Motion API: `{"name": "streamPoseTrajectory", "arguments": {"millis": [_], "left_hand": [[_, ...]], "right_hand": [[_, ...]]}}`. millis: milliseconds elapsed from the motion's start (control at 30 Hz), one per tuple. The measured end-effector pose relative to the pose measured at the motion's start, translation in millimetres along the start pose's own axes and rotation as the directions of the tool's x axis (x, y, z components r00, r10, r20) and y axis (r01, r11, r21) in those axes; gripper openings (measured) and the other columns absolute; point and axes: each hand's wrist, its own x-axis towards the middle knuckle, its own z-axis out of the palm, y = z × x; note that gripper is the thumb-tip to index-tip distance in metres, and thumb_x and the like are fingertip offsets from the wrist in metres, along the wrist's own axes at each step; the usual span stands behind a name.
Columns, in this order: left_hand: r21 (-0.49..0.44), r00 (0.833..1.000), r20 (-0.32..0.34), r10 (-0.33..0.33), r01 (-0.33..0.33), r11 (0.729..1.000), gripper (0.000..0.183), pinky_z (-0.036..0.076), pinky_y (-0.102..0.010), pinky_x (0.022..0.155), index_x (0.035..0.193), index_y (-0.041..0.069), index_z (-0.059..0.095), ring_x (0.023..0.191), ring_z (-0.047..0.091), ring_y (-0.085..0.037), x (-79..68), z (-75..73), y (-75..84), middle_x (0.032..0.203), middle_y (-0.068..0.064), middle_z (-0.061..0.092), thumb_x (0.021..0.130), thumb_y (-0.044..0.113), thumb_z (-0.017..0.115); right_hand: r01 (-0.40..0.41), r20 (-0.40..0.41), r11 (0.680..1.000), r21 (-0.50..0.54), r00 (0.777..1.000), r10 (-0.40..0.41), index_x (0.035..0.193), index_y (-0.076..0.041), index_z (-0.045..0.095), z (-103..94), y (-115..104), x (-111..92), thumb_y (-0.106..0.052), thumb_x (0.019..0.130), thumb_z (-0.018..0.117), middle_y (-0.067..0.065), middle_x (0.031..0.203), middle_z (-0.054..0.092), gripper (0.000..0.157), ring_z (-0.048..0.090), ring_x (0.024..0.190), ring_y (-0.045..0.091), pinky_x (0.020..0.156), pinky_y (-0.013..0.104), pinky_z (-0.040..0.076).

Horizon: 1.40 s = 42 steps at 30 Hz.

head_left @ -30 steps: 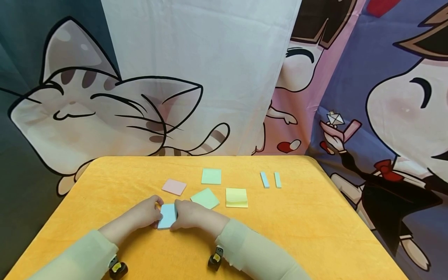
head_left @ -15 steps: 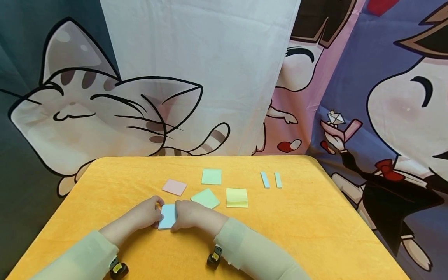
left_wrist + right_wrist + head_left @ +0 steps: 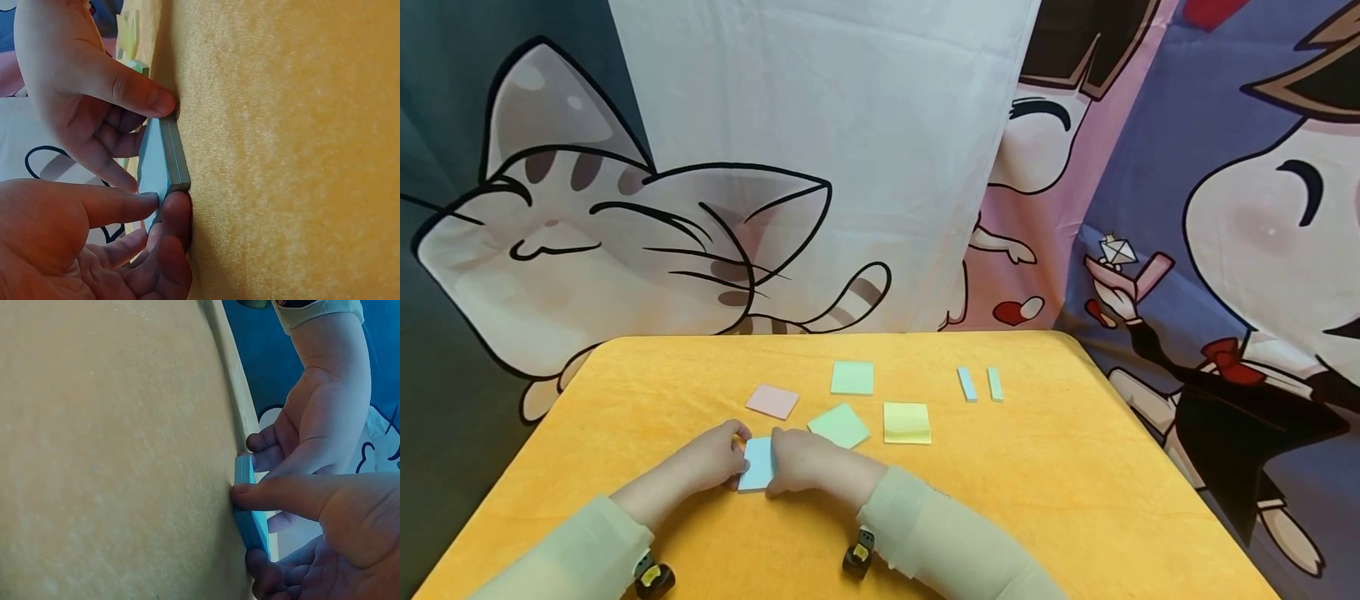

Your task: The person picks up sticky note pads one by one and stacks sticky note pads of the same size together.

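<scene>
A light-blue sticky-note pad (image 3: 756,468) lies low over the yellow cloth near the front middle, held between both hands. My left hand (image 3: 718,454) pinches its left side, thumb on top and fingertips under the corner, as the left wrist view shows. From the right, my right hand (image 3: 811,460) grips the pad, its thumb (image 3: 159,100) on the near edge and its fingers toward the far edge. Along the pad's side (image 3: 174,153), a thin line runs between layers. The right hand covers the pad's right part in the head view.
Behind the hands lie a pink pad (image 3: 772,402), two green pads (image 3: 852,378) and a yellow pad (image 3: 907,423) with a lifted lower edge. Narrow blue (image 3: 967,384) and green (image 3: 995,384) strips lie farther right. A cartoon-printed cloth (image 3: 850,125) hangs behind the table.
The right hand has shifted very slightly left over the blue sticky-note pad. The left hand and the other pads stay as they were.
</scene>
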Motion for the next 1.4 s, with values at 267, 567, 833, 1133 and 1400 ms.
{"name": "streamPoseTrajectory", "arguments": {"millis": [267,567,833,1133,1400], "left_hand": [[-0.019,1.0,-0.002,0.004,-0.004,1.0,0.035,0.043,-0.032,0.059,0.123,-0.007,0.047,0.061,0.053,-0.022,1.3,0.5,-2.6,0.077,-0.011,0.055,0.092,0.002,0.06],[-0.043,1.0,0.015,-0.006,0.007,0.999,0.037,0.043,-0.031,0.058,0.125,-0.007,0.046,0.062,0.053,-0.022,1.5,-2.2,-2.8,0.079,-0.011,0.055,0.093,0.004,0.061],[-0.035,1.0,-0.008,0.01,-0.01,0.999,0.038,0.045,-0.032,0.061,0.123,-0.006,0.048,0.065,0.055,-0.021,4.2,-5.9,-2.3,0.082,-0.01,0.057,0.095,0.014,0.062],[0.002,0.999,-0.043,0.028,-0.028,1.0,0.039,0.045,-0.034,0.061,0.121,-0.005,0.05,0.071,0.059,-0.022,14.9,-15.4,0.7,0.098,-0.013,0.06,0.096,0.023,0.061],[0.079,0.997,-0.06,0.042,-0.037,0.996,0.045,0.042,-0.034,0.062,0.125,-0.007,0.048,0.067,0.054,-0.02,31.5,-29.0,2.9,0.084,-0.011,0.059,0.098,0.027,0.059]], "right_hand": [[0.01,0.0,1.0,0.012,1.0,-0.01,0.105,-0.011,0.058,-0.1,0,0,-0.034,0.077,0.084,-0.005,0.08,0.055,0.044,0.051,0.066,0.012,0.06,0.025,0.043],[0.026,0.003,1.0,0.01,1.0,-0.026,0.101,-0.012,0.06,-0.9,0,1,-0.033,0.077,0.086,-0.005,0.078,0.055,0.041,0.049,0.067,0.011,0.061,0.024,0.042],[0.019,0.017,1.0,-0.006,1.0,-0.019,0.105,-0.013,0.061,-2.8,-1,1,-0.035,0.078,0.085,-0.006,0.08,0.056,0.042,0.05,0.068,0.01,0.062,0.023,0.042],[-0.009,0.042,0.999,-0.034,0.999,0.01,0.104,-0.014,0.061,-3.4,0,2,-0.039,0.079,0.084,-0.006,0.079,0.055,0.042,0.05,0.068,0.01,0.062,0.023,0.043],[0.005,0.034,1.0,-0.022,0.999,-0.005,0.104,-0.015,0.059,-1.9,2,2,-0.041,0.08,0.083,-0.007,0.08,0.055,0.043,0.052,0.07,0.01,0.064,0.024,0.043]]}}
